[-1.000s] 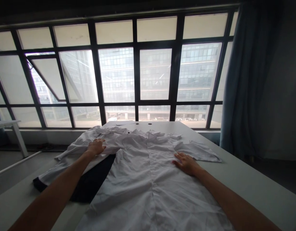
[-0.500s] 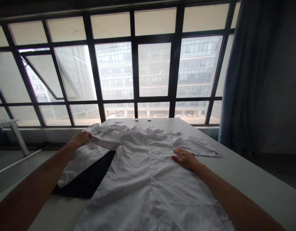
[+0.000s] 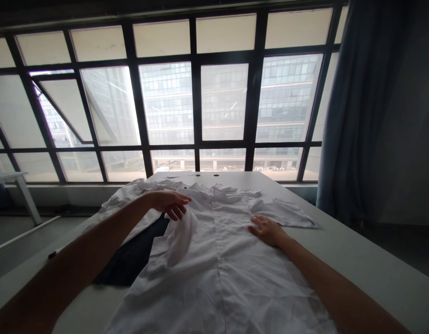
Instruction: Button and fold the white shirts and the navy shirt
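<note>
A white button-front shirt (image 3: pixel 207 269) lies spread toward me on the table, its collar end at the far side. My left hand (image 3: pixel 170 204) hovers over the shirt's left shoulder area, fingers loosely apart. Just beneath those fingertips, the shirt's sleeve (image 3: pixel 183 236) hangs folded inward over the body, slightly blurred. Whether the fingertips still touch the cloth is hard to see. My right hand (image 3: pixel 266 229) rests flat on the right side of the shirt front, fingers spread, near the other sleeve (image 3: pixel 287 213), which stretches out to the right.
More white garments (image 3: pixel 131 195) lie in a heap at the back left, beside dark cloth (image 3: pixel 131 260). The white table (image 3: pixel 357 260) reaches toward the windows (image 3: pixel 221 102). A blue-grey curtain (image 3: pixel 354 116) hangs at right; another white table (image 3: pixel 22 195) stands at left.
My left hand has moved right, from the table's left side to above the shirt, carrying the sleeve inward. Its fingers have loosened. My right hand has stayed in place.
</note>
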### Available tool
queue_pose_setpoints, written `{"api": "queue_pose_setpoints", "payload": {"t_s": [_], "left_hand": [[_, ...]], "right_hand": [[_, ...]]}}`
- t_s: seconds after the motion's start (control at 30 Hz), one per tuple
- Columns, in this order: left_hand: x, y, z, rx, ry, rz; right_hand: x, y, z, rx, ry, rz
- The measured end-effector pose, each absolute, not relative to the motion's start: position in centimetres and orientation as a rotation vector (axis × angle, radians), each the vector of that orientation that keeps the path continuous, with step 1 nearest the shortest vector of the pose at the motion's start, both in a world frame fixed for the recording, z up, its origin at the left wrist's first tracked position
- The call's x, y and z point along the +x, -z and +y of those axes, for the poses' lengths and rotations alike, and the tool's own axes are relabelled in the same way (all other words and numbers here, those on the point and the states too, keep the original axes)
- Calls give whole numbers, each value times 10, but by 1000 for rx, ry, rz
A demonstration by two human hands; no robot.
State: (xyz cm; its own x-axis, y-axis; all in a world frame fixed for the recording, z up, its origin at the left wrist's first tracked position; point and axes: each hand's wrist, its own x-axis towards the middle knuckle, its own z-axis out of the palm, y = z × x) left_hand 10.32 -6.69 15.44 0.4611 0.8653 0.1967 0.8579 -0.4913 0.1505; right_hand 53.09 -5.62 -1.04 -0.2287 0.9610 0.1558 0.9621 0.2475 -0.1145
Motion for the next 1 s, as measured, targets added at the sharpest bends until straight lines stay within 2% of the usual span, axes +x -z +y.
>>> {"api": "queue_pose_setpoints", "payload": {"t_s": [0.1,0.3,0.43,0.5,0.6,0.7,0.77,0.83,1.0], "left_hand": [[126,-135,-79,2437,-83,1245],[110,-106,-65,2348,-95,1315],[100,-94,-55,2455,89,1342],[103,-86,-56,2531,137,1361],[110,-73,-61,2764,24,1478],[111,-63,-65,2982,-86,1594],[107,-58,-67,3057,-126,1653],[102,-54,-66,3062,-100,1704],[92,-50,-66,2976,-14,1876]], "right_hand": [[530,9,-58,-1817,19,-2334],[511,-18,-69,-1736,165,-2314],[453,-51,-99,-1233,-86,-2495],[414,-59,-118,-931,-115,-2639],[363,-55,-138,-620,103,-2800],[339,-42,-143,-505,322,-2803],[338,-36,-143,-474,354,-2745],[347,-36,-143,-463,270,-2642],[388,-45,-146,-534,-169,-2320]]}}
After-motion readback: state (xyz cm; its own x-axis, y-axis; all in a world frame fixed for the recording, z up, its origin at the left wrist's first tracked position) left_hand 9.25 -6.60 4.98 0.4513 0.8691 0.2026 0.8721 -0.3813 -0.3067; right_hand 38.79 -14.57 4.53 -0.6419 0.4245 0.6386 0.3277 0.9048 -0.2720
